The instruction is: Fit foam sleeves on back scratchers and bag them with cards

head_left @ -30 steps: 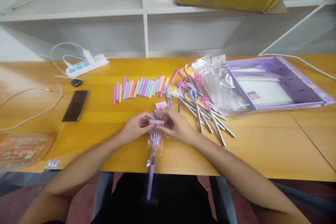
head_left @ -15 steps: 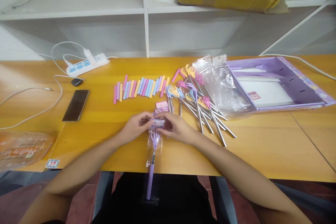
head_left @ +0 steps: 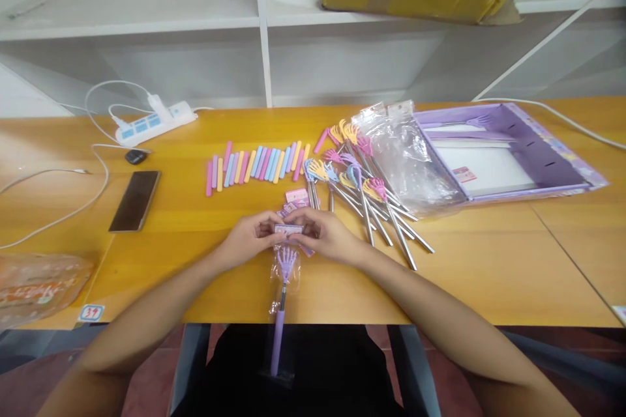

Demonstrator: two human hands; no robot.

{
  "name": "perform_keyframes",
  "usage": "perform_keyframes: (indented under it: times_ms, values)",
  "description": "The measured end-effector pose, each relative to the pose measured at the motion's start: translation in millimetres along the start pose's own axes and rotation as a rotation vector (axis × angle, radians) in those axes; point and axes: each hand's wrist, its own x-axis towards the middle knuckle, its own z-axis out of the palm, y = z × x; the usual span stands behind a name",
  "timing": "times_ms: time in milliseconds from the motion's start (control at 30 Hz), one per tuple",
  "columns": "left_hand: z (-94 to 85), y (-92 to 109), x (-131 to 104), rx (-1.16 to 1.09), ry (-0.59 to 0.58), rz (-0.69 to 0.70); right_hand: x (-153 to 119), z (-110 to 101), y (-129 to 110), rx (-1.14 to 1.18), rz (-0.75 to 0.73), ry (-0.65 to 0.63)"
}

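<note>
Both forearms are reaching forward and converging. The left hand [head_left: 247, 242] and right hand [head_left: 328, 234] are pinching, fingertips nearly meeting.

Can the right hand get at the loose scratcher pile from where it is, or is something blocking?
Probably yes. The right hand sits just left of the loose scratcher pile with bare table between. But it, with the left hand, is pinching the bagged scratcher.

One head-worn camera looks forward and down, close over the yellow table [head_left: 195, 208], facing white shelves [head_left: 147, 13].
</note>
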Motion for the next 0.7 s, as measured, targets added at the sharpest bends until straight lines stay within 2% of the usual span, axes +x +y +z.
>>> perform_keyframes:
  times_ms: [133, 267, 333, 367, 400, 467, 533, 600, 700]
  values:
    - [-8.2, 10.3, 0.3, -0.028, -0.137, -0.012, -1.3, -4.3, -6.2, 0.187, 0.062, -0.126]
    - [-4.8, 17.8, -6.3, -0.056, -0.374, -0.186, 0.6, -7.7, -6.9, 0.324, 0.071, -0.086]
    - [-2.7, 20.7, -10.3, -0.055, -0.435, -0.229, 1.2, -10.6, -8.4, 0.405, 0.097, -0.085]
    - [-2.8, 22.0, -11.8, -0.076, -0.408, -0.212, 0.9, -11.8, -10.1, 0.441, 0.129, -0.125]
    - [-3.8, 23.2, -12.8, -0.116, -0.333, -0.169, 0.2, -12.6, -12.4, 0.467, 0.174, -0.199]
    - [-7.7, 25.0, -12.7, -0.22, -0.106, -0.071, -1.7, -11.5, -18.3, 0.432, 0.256, -0.394]
    - [-11.6, 26.4, -10.5, -0.303, 0.08, -0.006, -2.9, -7.4, -25.2, 0.315, 0.262, -0.486]
    - [-13.2, 27.9, -7.2, -0.371, 0.157, 0.039, -1.8, -4.7, -33.0, 0.206, 0.21, -0.454]
    - [-11.4, 29.8, -3.3, -0.465, 0.136, 0.136, 3.5, -17.9, -48.4, 0.084, 0.163, -0.354]
